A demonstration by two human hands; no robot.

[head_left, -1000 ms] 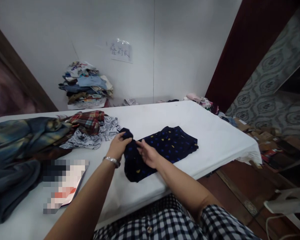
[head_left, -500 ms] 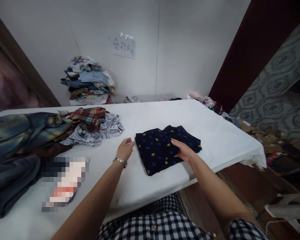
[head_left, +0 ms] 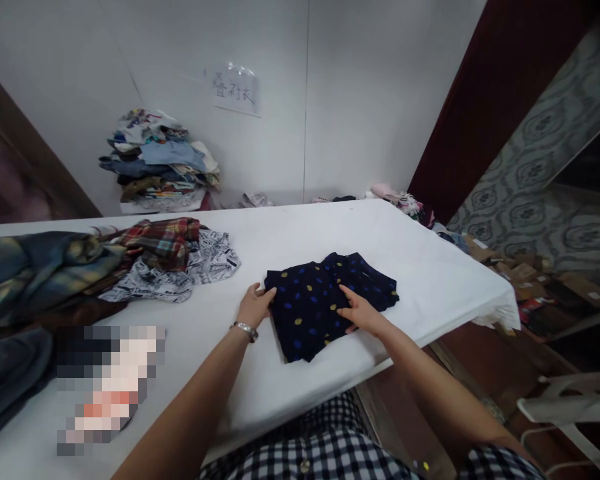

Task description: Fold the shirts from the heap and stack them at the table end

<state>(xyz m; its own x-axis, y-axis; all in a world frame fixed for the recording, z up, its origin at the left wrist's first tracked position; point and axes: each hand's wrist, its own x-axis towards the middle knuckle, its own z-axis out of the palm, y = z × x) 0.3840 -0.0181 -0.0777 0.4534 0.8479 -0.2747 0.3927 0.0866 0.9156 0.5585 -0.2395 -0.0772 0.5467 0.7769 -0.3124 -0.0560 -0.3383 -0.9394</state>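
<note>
Plainly, in the head view, the dark navy cloth garment with blue and yellow spots (head_left: 296, 303) lay on the white-covered table (head_left: 445, 287), near its front edge, where both hands could meet it without stretching. Its left portion looked doubled over the rest. The person's bare left hand (head_left: 254, 308) touched the garment's left edge, probably to keep that side from creeping (whether the fingers pinched it, I couldn't tell from where I stood). The bare right hand (head_left: 363, 315) rested on the near right part, fingers spread and gripping nothing, as though pressing the layers flat. Off to the left sat a crumpled red plaid cloth (head_left: 173, 237) and a black-and-white printed cloth (head_left: 213, 261), well apart from the garment, which presumably left the hands room to work.
</note>
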